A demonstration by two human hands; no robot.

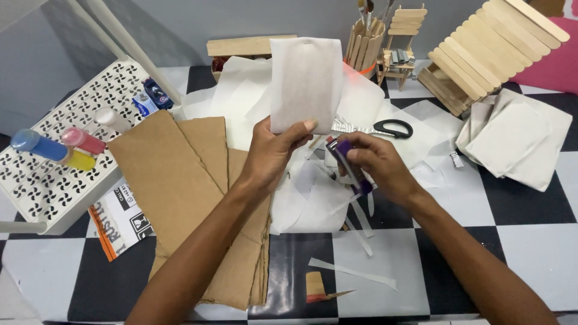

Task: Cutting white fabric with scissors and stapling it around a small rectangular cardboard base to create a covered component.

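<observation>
My left hand (272, 153) holds up a white rectangular paper pouch (306, 81) by its lower edge, thumb on its front. My right hand (374, 164) grips a purple stapler (349, 165) just to the right of and below the pouch. Under both hands lie loose white paper sheets and cut strips (355, 222). Black-handled scissors (392, 127) rest just beyond my right hand.
Brown cardboard pieces (180, 180) lie to the left. A white perforated tray (54, 162) holds paint bottles (51, 147). At the back stand a craft-stick cup (364, 42), a small stick chair (400, 48) and a stick ramp (487, 48). Folded white pouches (518, 141) lie right.
</observation>
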